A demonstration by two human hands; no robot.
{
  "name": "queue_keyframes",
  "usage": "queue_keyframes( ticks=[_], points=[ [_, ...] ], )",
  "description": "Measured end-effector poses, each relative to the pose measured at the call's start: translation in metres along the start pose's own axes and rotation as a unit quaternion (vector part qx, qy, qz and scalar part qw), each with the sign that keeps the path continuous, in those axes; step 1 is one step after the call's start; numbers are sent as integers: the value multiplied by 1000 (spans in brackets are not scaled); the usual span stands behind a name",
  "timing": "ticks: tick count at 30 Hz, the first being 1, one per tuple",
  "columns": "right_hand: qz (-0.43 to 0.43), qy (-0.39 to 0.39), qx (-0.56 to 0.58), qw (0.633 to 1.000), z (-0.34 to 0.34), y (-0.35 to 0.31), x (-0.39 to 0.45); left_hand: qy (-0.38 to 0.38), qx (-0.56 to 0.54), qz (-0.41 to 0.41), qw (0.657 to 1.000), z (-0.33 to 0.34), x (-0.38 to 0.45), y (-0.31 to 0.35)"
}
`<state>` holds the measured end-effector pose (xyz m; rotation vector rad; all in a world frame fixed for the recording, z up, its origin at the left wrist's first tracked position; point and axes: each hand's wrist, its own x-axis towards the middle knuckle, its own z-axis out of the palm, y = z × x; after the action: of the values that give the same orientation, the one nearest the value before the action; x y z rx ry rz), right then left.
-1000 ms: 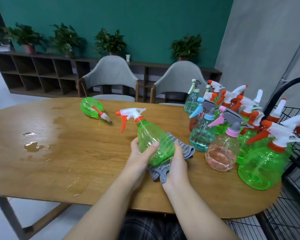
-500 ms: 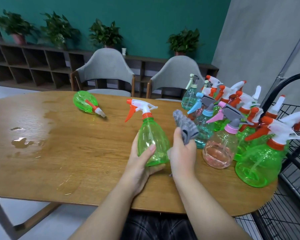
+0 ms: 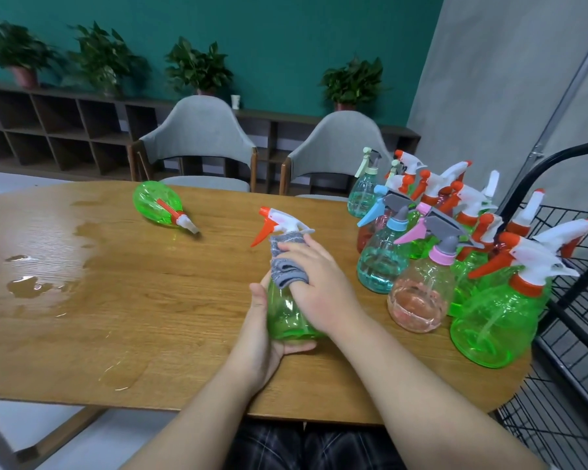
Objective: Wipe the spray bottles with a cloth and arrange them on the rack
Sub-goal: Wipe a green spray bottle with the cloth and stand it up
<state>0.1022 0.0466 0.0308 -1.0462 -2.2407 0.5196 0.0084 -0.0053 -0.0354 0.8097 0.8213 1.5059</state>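
Observation:
A green spray bottle (image 3: pixel 286 315) with a white and orange trigger head stands upright on the wooden table (image 3: pixel 150 300). My left hand (image 3: pixel 262 330) grips its lower body from the left. My right hand (image 3: pixel 319 286) presses a grey cloth (image 3: pixel 286 266) against the bottle's neck and shoulder. Several more spray bottles (image 3: pixel 455 252), green, teal and pink, stand crowded at the table's right end. Another green bottle (image 3: pixel 160 206) lies on its side at the far left of the table. The black wire rack (image 3: pixel 574 334) stands just right of the table.
Puddles of water (image 3: pixel 28 284) lie on the table's left part. Two grey chairs (image 3: pixel 197 144) stand behind the table. A dark shelf with potted plants (image 3: pixel 106 62) runs along the teal wall.
My right hand has brought the cloth from beside the bottle onto its neck. The bottle, tilted a second ago, now stands upright in my left hand.

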Motion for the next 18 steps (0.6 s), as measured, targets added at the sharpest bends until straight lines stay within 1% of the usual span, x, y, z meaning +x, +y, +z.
queue_keyframes(
  ticks=[4,7,9,12,15,18],
  points=[
    [-51,17,-7,999,7,0,-12,11,-60,-8,998,1,-1,1],
    [-92,35,0,995,11,0,-25,20,-81,-12,996,5,-1,4],
    [-116,39,33,992,14,4,-32,20,-82,-4,996,4,0,4],
    [-142,42,103,984,16,11,-44,44,-91,0,995,0,3,3],
    [-160,53,157,973,15,18,-54,43,-68,19,997,1,2,3],
    [-169,80,206,961,14,23,-60,46,-50,-9,998,1,3,4]
  ],
)
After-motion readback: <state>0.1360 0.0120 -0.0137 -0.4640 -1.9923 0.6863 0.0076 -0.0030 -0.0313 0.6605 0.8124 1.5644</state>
